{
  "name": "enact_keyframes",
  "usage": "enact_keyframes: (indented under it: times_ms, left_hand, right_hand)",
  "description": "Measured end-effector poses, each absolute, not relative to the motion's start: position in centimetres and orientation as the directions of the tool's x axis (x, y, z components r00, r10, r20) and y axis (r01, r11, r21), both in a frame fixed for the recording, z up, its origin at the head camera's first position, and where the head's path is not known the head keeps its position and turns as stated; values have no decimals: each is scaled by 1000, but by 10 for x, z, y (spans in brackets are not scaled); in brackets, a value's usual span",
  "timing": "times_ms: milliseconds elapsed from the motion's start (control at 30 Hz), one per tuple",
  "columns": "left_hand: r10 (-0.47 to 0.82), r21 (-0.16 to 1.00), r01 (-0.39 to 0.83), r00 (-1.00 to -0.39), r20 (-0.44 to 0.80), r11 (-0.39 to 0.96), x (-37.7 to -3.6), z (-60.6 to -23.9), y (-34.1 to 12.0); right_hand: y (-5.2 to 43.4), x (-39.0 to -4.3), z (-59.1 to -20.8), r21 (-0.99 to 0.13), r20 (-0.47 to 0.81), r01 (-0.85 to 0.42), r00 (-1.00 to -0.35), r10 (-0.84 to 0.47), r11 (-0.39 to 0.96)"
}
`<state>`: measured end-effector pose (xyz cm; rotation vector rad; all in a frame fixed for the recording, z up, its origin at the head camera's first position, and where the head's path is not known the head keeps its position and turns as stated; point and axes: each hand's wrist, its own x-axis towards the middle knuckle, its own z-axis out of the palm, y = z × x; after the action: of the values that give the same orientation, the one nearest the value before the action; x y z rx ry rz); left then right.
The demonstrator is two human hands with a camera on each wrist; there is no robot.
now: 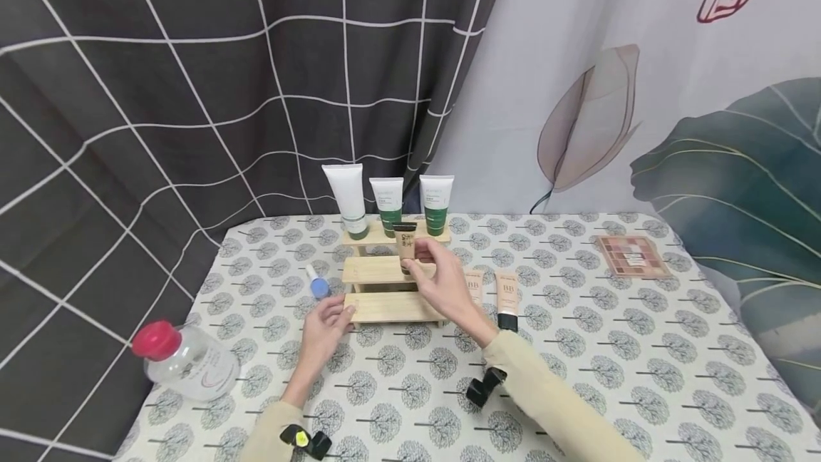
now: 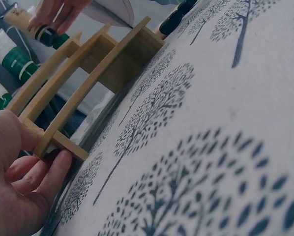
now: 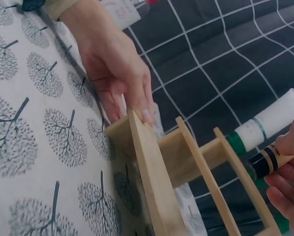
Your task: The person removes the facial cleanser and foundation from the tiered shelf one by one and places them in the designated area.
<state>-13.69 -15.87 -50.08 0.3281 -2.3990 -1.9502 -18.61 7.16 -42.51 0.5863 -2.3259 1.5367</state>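
Note:
A three-tier wooden display stand (image 1: 393, 307) is on the table. My left hand (image 1: 325, 328) grips the left end of its lowest step, thumb above and fingers beneath in the left wrist view (image 2: 24, 172). With thumb and fingers, my right hand (image 1: 444, 280) pinches a small beige cosmetic tube (image 1: 406, 244) over the middle step, black cap downward. In the right wrist view that cap (image 3: 259, 166) points away from the fingers. On the top step stand a white tube (image 1: 347, 194) and two white-and-green tubes, one at centre (image 1: 388, 198) and one at right (image 1: 436, 198).
Two BB cream tubes, one (image 1: 507, 294) plainly seen and one (image 1: 474, 285) partly behind my right hand, lie right of the stand. An eyeshadow palette (image 1: 633, 257) is farther right. A blue-and-white bottle (image 1: 317, 284) and a red-capped clear bottle (image 1: 192, 362) are at left. Curtains (image 1: 256, 91) hang behind.

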Motion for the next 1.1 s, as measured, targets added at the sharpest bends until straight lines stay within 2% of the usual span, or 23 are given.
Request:
enact_keyframes:
  times_ms: [233, 567, 833, 1100]
  left_hand:
    - [-190, 973, -134, -977, -97, 190, -137, -502, -160]
    - [-183, 972, -143, -977, -109, 186, -134, -503, -161]
    - [-173, 974, -138, -979, -107, 177, -133, -503, -160]
    - [-161, 977, -127, -982, -99, 173, -137, -504, -161]
  right_hand:
    - [98, -173, -421, -749, 511, -532, -843, -166, 395]
    - [132, -160, -427, -772, 470, -461, -877, -95, 437]
    - [163, -153, -441, -837, 319, -295, -947, -27, 460]
    - [190, -149, -445, -847, 202, -155, -979, 39, 509]
